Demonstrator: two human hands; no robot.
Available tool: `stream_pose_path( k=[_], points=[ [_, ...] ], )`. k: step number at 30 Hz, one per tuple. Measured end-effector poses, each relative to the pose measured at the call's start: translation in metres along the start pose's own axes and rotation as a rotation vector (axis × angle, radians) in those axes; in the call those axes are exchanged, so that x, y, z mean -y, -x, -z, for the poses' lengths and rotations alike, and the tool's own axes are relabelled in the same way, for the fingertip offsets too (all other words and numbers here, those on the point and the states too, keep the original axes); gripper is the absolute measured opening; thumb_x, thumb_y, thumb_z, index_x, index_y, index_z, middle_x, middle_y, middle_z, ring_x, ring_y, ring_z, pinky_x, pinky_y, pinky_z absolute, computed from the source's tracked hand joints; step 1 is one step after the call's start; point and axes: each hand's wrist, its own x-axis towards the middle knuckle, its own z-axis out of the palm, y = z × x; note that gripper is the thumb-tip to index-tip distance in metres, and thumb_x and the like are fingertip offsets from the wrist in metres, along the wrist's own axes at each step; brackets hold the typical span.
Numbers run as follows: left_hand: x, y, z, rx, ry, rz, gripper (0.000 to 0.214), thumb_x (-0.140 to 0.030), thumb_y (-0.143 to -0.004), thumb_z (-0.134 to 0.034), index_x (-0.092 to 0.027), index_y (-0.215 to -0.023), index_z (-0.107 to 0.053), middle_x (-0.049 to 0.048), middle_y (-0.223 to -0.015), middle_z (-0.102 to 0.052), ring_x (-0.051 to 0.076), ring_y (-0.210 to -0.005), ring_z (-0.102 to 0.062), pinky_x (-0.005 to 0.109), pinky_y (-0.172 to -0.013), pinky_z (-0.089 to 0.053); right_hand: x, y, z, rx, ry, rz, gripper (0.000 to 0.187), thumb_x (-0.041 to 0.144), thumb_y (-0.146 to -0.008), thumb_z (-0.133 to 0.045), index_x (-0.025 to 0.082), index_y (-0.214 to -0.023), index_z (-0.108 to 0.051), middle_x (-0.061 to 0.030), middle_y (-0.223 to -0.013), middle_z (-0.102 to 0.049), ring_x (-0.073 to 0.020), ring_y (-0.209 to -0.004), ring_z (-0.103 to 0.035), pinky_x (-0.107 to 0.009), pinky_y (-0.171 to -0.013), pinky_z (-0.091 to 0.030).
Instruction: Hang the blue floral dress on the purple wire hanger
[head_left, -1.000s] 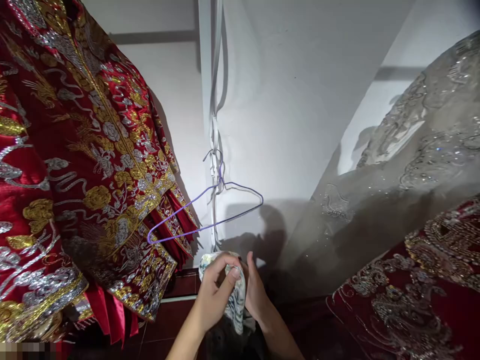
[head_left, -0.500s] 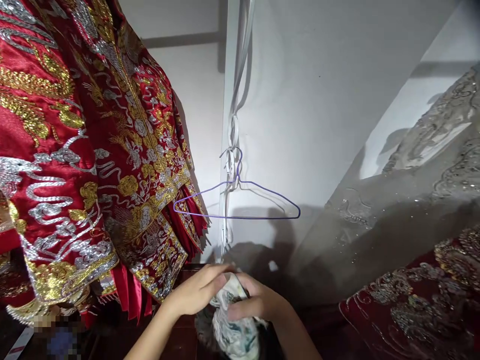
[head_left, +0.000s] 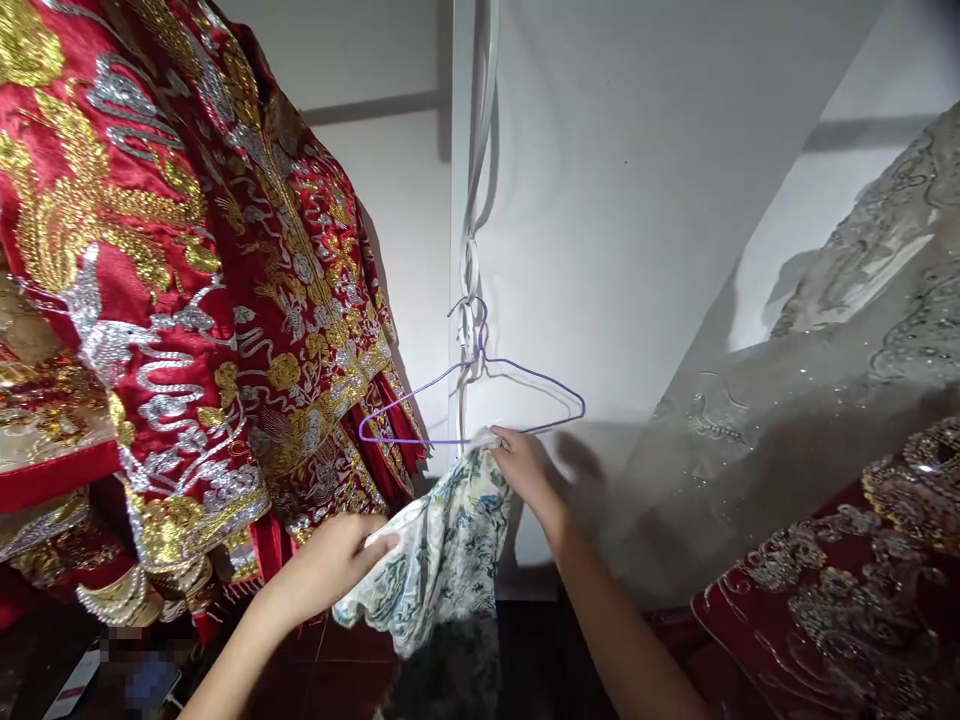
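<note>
A pale floral cloth [head_left: 442, 545] with blue and green print hangs between my hands below a purple wire hanger [head_left: 480, 400]. My right hand [head_left: 525, 470] pinches the cloth's top edge and holds it up against the hanger's bottom wire. My left hand [head_left: 334, 565], lower and to the left, grips the cloth's side edge. The hanger hangs from a white cord [head_left: 472, 230] that runs down the corner of the white wall.
A red robe [head_left: 172, 300] with heavy gold and silver embroidery hangs at the left, close to the hanger. At the right hang a sheer sequined grey fabric [head_left: 825, 370] and another dark red embroidered garment [head_left: 847, 590]. The floor below is dark red.
Both hands had the cloth bunched low near the floor. Now my right hand has lifted its top edge to the hanger's bottom wire, and the cloth has opened out between my hands.
</note>
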Motion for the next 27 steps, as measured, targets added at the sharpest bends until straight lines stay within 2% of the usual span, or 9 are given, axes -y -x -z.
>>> stream_pose_path(
  k=[3, 5, 10, 13, 17, 19, 22, 24, 27],
  points=[
    [0.015, -0.002, 0.003, -0.057, -0.327, 0.203, 0.038, -0.043, -0.092, -0.047, -0.019, -0.065, -0.059, 0.0058, -0.065, -0.062, 0.019, -0.060, -0.055, 0.028, -0.059, -0.035, -0.006, 0.005, 0.008, -0.029, 0.023, 0.031, 0.020, 0.023, -0.071, -0.048, 0.018, -0.069, -0.067, -0.0015, -0.068, -0.066, -0.0217, -0.079, -0.062, -0.029, -0.073, -0.048],
    [0.022, -0.011, 0.010, -0.090, -0.402, 0.268, 0.033, -0.036, -0.090, -0.047, -0.019, -0.065, -0.061, 0.0096, -0.067, -0.066, 0.023, -0.063, -0.061, 0.030, -0.061, -0.039, -0.007, 0.011, 0.021, -0.043, 0.046, 0.036, 0.017, 0.022, -0.069, -0.049, 0.018, -0.065, -0.064, -0.0002, -0.063, -0.063, -0.0208, -0.076, -0.060, -0.027, -0.070, -0.047],
    [0.005, -0.047, 0.034, -0.357, -0.294, -0.028, 0.028, -0.029, -0.094, -0.038, -0.020, -0.097, -0.064, 0.0120, -0.108, -0.071, 0.028, -0.105, -0.064, 0.039, -0.095, -0.044, -0.009, 0.021, 0.053, -0.072, 0.140, 0.041, 0.014, 0.018, -0.065, -0.050, 0.022, -0.062, -0.063, 0.0001, -0.060, -0.059, -0.0210, -0.073, -0.058, -0.029, -0.071, -0.046],
    [-0.021, -0.067, 0.039, -0.485, -0.187, -0.152, 0.025, -0.033, -0.097, -0.038, -0.021, -0.101, -0.058, 0.0093, -0.114, -0.068, 0.025, -0.103, -0.063, 0.036, -0.092, -0.047, -0.009, 0.024, 0.057, -0.078, 0.106, 0.055, 0.014, 0.016, -0.063, -0.052, 0.023, -0.063, -0.064, -0.0016, -0.064, -0.062, -0.0234, -0.075, -0.059, -0.032, -0.073, -0.047],
    [-0.044, -0.093, 0.032, -0.490, -0.113, -0.225, 0.030, -0.028, -0.097, -0.038, -0.022, -0.123, -0.053, 0.0074, -0.120, -0.066, 0.023, -0.107, -0.063, 0.034, -0.091, -0.049, 0.001, 0.031, 0.047, 0.063, 0.012, 0.063, 0.016, 0.017, -0.069, -0.049, 0.022, -0.065, -0.064, -0.0024, -0.067, -0.063, -0.0227, -0.074, -0.059, -0.031, -0.069, -0.047],
    [-0.045, -0.106, 0.029, -0.498, -0.161, -0.281, 0.037, -0.020, -0.095, -0.037, -0.022, -0.128, -0.052, 0.0085, -0.125, -0.063, 0.024, -0.117, -0.059, 0.037, -0.099, -0.046, 0.010, 0.036, 0.044, 0.120, -0.020, 0.078, 0.022, 0.014, -0.070, -0.047, 0.022, -0.073, -0.068, -0.0016, -0.070, -0.063, -0.0213, -0.075, -0.059, -0.029, -0.070, -0.047],
    [-0.038, -0.119, 0.029, -0.534, -0.241, -0.325, 0.040, -0.011, -0.091, -0.035, -0.019, -0.122, -0.058, 0.0102, -0.121, -0.063, 0.025, -0.117, -0.058, 0.040, -0.102, -0.045, 0.018, 0.043, 0.051, 0.057, -0.079, 0.094, 0.054, 0.010, -0.066, -0.049, 0.024, -0.114, -0.068, 0.0003, -0.074, -0.064, -0.0199, -0.077, -0.061, -0.030, -0.077, -0.050],
    [-0.033, -0.121, 0.033, -0.554, -0.270, -0.320, 0.040, -0.008, -0.089, -0.035, -0.018, -0.120, -0.059, 0.0107, -0.118, -0.062, 0.026, -0.114, -0.059, 0.041, -0.101, -0.045, 0.018, 0.045, 0.065, -0.118, -0.113, 0.084, 0.081, 0.009, -0.065, -0.054, 0.024, -0.144, -0.046, 0.0015, -0.076, -0.064, -0.0187, -0.074, -0.062, -0.032, -0.079, -0.052],
    [-0.036, -0.118, 0.037, -0.561, -0.307, -0.307, 0.039, -0.008, -0.089, -0.036, -0.019, -0.118, -0.059, 0.0101, -0.112, -0.060, 0.026, -0.108, -0.058, 0.040, -0.098, -0.046, 0.012, 0.041, 0.096, -0.432, -0.116, 0.070, 0.108, 0.014, -0.066, -0.064, 0.024, -0.159, -0.008, 0.0023, -0.082, -0.065, -0.0182, -0.074, -0.064, -0.032, -0.076, -0.054]
  ],
)
